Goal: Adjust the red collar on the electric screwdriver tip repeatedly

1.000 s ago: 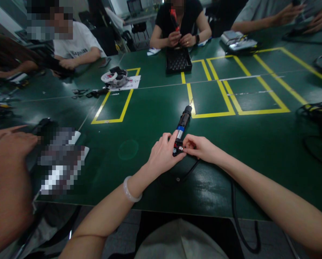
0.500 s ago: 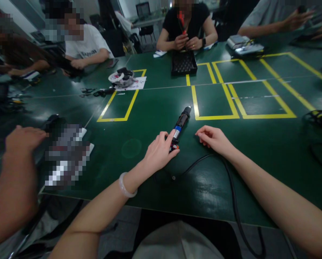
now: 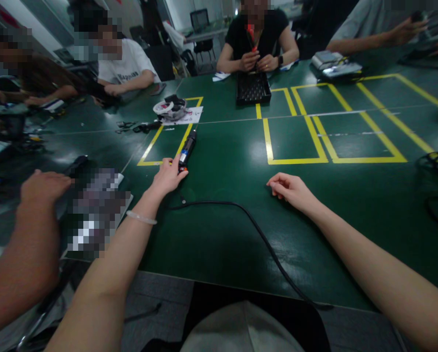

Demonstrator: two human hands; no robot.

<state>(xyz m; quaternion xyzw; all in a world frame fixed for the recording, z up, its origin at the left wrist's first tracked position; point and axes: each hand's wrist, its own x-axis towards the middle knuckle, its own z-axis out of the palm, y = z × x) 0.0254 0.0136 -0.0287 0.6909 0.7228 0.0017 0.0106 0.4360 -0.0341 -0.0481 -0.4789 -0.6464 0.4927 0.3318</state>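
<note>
Green table [image 3: 219,239] | slim tool [image 3: 188,148]: black, blue, silver | in left hand [image 3: 166,177]

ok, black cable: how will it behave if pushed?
The black cable probably flexes, since it lies in a curve. Being long and thin, it would likely bend rather than slide whole. It might catch where it meets the table edge.

On my head feed, my left arm [image 3: 97,293] stretches forward from the lower left, its left hand [image 3: 167,177] palm down in a grip, thumb splayed inward. My right arm [image 3: 373,259] slants in from the lower right; the right hand [image 3: 292,191] sits well apart, fingers half curled, thumb near the index.
</note>
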